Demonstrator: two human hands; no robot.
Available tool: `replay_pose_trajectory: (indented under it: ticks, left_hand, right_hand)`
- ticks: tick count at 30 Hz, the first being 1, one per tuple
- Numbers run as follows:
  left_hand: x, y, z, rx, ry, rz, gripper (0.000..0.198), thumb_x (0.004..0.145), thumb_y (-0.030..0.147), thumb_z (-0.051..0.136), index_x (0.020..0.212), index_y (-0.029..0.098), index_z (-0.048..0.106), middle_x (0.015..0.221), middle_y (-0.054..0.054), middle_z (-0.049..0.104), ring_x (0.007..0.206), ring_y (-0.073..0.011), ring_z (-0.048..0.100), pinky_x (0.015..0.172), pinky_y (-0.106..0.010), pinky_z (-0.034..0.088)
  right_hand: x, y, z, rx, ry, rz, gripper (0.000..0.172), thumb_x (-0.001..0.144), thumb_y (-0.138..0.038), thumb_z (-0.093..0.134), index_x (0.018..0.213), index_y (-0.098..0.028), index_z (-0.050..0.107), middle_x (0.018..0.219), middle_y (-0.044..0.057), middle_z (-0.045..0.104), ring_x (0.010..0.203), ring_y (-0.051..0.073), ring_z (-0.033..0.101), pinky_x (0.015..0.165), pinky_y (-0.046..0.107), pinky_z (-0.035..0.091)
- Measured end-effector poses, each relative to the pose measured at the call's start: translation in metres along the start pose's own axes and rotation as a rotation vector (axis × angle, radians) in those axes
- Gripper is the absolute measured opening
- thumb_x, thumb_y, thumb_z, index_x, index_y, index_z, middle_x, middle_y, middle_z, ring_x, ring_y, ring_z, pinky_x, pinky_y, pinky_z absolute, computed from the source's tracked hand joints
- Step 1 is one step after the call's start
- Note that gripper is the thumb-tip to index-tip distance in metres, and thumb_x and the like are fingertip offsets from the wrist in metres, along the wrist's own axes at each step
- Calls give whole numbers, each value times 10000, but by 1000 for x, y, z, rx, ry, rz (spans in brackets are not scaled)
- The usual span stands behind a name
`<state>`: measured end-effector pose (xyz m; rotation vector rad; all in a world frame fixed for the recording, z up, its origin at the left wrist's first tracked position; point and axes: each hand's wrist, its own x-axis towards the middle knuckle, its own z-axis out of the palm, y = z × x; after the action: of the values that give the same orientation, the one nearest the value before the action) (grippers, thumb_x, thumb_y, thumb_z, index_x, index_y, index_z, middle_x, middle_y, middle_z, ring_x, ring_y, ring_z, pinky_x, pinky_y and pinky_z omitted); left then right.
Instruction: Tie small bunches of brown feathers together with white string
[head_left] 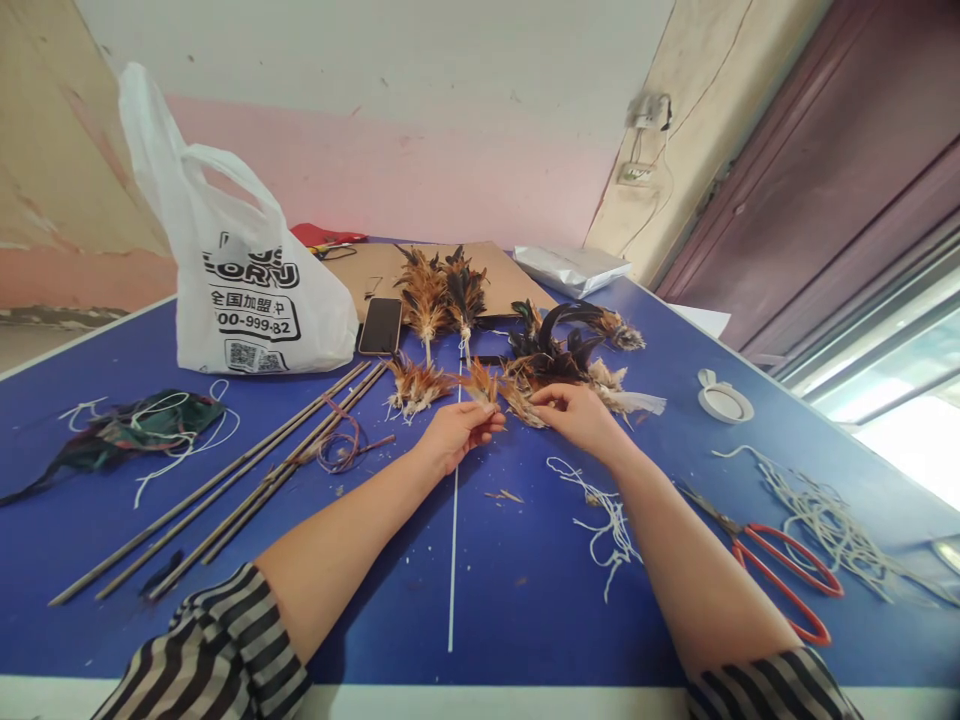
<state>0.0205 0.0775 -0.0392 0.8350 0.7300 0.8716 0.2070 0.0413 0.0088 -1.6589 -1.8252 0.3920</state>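
Two-handed care called for: pinch low and lightly, quills aligned, barbs uncrushed. Grasped in the left hand's [463,434] grip over the middle of the blue painted surface [525,590], a small orange-brown feather tuft [478,381], wispy and fanned beyond the fingertips; right hand [579,418] at the loose brown-and-black feather pile [556,358], impossible to tell whether gripping any.

White plastic bag [259,232]: carries all readable print, in black

- Brand lettering [251,265]: bold, two lines; upper line broken by fold, full word not legible; lower line shows "ORIU" or similar, first letter unclear
- Chinese line [238,300]: reads "全国加盟", followed by one creased character, possibly "中"
- Number [253,325]: directly below Chinese line; visible part reads "00-999-82", start distorted at left
- Outline [298,322]: borders Chinese line and number
- QR code [252,355]: beneath number, near bag bottom; content not readable by eye
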Motion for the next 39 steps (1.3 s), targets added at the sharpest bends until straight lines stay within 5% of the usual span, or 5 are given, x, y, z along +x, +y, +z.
replay_pose_trajectory:
  ticks: [8,18,27,39]
  left_hand:
    - [-6,0,8,102,-49,-28,190,644,226,674,764,82,641,699,-72,638,582,-85,589,492,-150,442]
    - [-11,-3,11,75,-127,-151,150,653,172,665,773,86,640,887,-103,646,665,-98,613,502,-142,472]
    - [-17,7,21,-77,-152,-319,79,731,46,542,753,56,617,891,-119,649,638,-102,628,479,-127,484]
    - [-21,-2,24,-88,-181,-432,76,741,66,544,778,47,607,734,-94,650,676,-160,646,494,-130,499]
  right_hand:
    - [-25,19,-16,-298,-420,49,145,625,-251,555,673,-176,670,636,14,640,600,137,555,577,222,382]
    - [-24,25,1,-517,-338,142,117,601,-157,527,620,-161,643,675,68,644,620,162,568,566,236,371]
    - [-35,6,1,309,-267,146,147,686,-274,503,746,-151,557,487,-17,562,409,90,505,440,194,372]
    - [-44,-6,7,68,-18,-47,52,623,-195,536,611,-167,579,540,-28,540,465,67,436,456,190,327]
